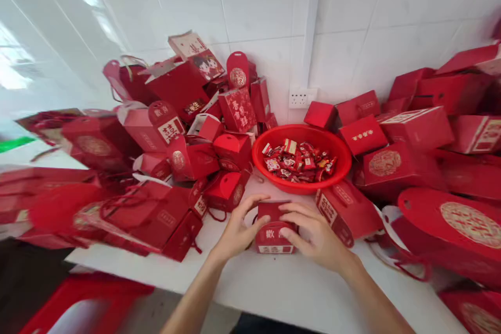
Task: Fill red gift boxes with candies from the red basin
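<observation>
A small red gift box [275, 242] with gold lettering and a pale printed band stands on the table's near part. My left hand [243, 225] is closed about its left side, the thumb reaching over the front flap. On the other side my right hand [313, 232] grips the box, fingers over the top and thumb on the front. Just behind is a red plastic basin [301, 187] holding many wrapped candies [299, 162]. Another red box [348, 211] with a gold-and-white panel lies to the right of my right hand.
Red gift boxes and bags [156, 214] are heaped on the left of the white table [270, 292]. More red boxes [403, 167] pile up on the right. Behind stands a tiled wall with a power socket [301, 98]. A red stool [90, 300] is at lower left.
</observation>
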`<control>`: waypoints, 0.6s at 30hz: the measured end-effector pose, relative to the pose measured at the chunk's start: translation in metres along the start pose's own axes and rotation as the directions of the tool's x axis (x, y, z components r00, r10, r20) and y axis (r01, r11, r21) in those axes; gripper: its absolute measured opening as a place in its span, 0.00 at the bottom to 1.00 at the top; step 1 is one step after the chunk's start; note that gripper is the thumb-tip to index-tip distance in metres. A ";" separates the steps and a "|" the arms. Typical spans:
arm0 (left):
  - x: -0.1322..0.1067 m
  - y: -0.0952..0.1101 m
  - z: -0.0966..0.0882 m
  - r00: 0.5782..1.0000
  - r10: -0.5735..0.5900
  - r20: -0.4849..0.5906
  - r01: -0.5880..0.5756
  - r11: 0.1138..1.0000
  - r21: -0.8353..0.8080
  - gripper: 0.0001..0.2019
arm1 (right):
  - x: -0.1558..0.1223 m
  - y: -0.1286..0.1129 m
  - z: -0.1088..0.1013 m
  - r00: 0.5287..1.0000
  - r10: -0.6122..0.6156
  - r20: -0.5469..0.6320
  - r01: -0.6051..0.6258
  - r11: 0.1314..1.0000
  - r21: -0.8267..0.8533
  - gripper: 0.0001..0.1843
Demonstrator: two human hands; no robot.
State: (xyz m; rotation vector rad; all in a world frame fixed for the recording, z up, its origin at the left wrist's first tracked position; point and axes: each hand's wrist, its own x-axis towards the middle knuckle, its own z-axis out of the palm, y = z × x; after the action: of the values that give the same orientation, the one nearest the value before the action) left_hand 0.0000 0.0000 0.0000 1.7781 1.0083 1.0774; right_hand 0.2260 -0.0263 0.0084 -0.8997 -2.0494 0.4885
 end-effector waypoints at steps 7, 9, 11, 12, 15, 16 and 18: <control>-0.012 0.004 -0.003 0.995 0.097 0.023 -0.097 0.995 -0.025 0.21 | 0.000 0.002 0.004 0.990 -0.029 -0.135 0.021 0.998 -0.056 0.09; -0.012 0.006 0.000 0.995 0.103 -0.018 -0.102 0.994 0.045 0.17 | 0.001 0.002 0.004 0.980 -0.036 -0.195 0.022 0.997 -0.074 0.09; -0.012 0.006 0.003 0.993 0.108 -0.040 -0.104 0.990 0.092 0.13 | 0.001 0.002 0.004 0.973 -0.020 -0.230 0.002 0.997 -0.077 0.08; -0.013 0.005 0.003 0.993 0.108 -0.040 -0.103 0.989 0.104 0.12 | 0.001 0.003 0.003 0.972 0.001 -0.235 -0.018 0.997 -0.069 0.09; -0.016 0.003 -0.003 0.997 0.073 -0.015 -0.069 0.986 0.150 0.12 | 0.001 0.007 0.003 0.974 0.116 -0.193 -0.123 0.992 -0.026 0.13; -0.017 0.003 -0.007 0.999 0.052 0.003 -0.052 0.983 0.177 0.12 | 0.001 0.008 0.003 0.974 0.166 -0.158 -0.170 0.985 -0.015 0.15; -0.020 0.005 -0.016 0.999 0.004 0.047 -0.015 0.970 0.243 0.13 | 0.000 0.009 0.004 0.966 0.250 -0.060 -0.251 0.968 -0.008 0.19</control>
State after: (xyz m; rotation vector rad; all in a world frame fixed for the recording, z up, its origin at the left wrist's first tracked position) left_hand -0.0196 -0.0166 0.0040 1.9954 1.1450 0.9459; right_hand 0.2266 -0.0202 0.0005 -1.1778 -1.8978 0.5747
